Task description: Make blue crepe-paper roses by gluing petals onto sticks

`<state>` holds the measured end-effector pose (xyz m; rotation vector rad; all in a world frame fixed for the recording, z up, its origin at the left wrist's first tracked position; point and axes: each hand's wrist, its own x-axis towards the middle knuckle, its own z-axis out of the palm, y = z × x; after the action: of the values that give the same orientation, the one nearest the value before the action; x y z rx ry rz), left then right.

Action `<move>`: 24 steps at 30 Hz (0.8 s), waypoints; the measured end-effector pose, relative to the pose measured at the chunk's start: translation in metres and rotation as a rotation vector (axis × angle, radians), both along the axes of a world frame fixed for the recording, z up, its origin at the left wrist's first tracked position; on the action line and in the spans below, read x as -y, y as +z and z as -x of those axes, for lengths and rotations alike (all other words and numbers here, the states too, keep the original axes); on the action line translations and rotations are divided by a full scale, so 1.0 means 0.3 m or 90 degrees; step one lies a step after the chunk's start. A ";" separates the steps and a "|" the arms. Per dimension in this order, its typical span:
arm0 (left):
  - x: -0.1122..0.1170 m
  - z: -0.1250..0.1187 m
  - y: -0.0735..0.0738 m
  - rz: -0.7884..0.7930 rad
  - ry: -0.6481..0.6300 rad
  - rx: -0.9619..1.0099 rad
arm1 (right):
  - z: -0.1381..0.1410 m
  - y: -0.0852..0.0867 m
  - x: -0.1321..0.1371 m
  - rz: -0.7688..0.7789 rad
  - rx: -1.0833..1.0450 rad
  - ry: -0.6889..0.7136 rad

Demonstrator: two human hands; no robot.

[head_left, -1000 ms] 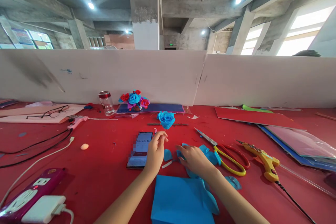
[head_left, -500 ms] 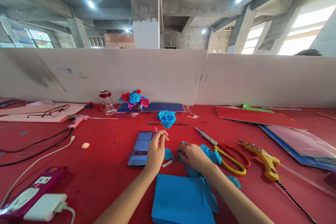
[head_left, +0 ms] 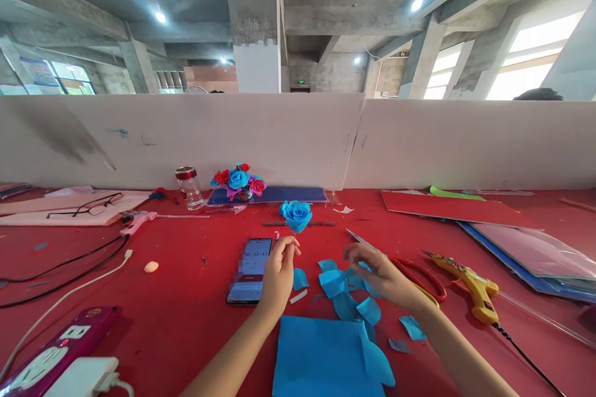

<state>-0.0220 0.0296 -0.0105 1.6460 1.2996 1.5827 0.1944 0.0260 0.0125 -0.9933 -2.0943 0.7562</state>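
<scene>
My left hand pinches the thin stem of a blue paper rose and holds it upright above the red table. My right hand hovers just above several loose blue paper petals, with its fingers loosely curled and pointing left. Some blue shows under those fingers, but I cannot tell whether they grip a petal. A folded blue paper sheet lies close to me between my forearms. The scissors, with red and yellow handles, lie right behind my right hand.
A phone showing a timer lies left of my left hand. A yellow glue gun with its cord is at the right, coloured sheets beyond it. A small bouquet, a jar, glasses, cables and a power strip are at the left.
My right hand has lifted off the petals and moved right and up, uncovering them. My left hand still holds the rose in about the same spot.
</scene>
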 end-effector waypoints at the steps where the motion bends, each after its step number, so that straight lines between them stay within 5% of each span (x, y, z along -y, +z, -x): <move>1: 0.002 -0.001 -0.001 0.003 -0.005 -0.005 | -0.019 0.002 -0.001 0.036 -0.094 -0.013; 7: 0.017 -0.006 0.001 0.050 -0.039 -0.026 | -0.025 0.014 0.002 0.216 -0.361 -0.123; 17: 0.012 -0.015 -0.012 0.093 -0.141 0.088 | 0.072 0.170 0.058 0.227 -0.230 -0.090; 24: 0.020 -0.027 0.003 0.141 -0.292 0.250 | 0.109 0.205 0.035 0.160 -0.139 -0.137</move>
<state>-0.0140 0.0236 -0.0097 1.2951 0.7924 1.3368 0.1615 0.0154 0.0740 -1.1904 -1.7037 0.9854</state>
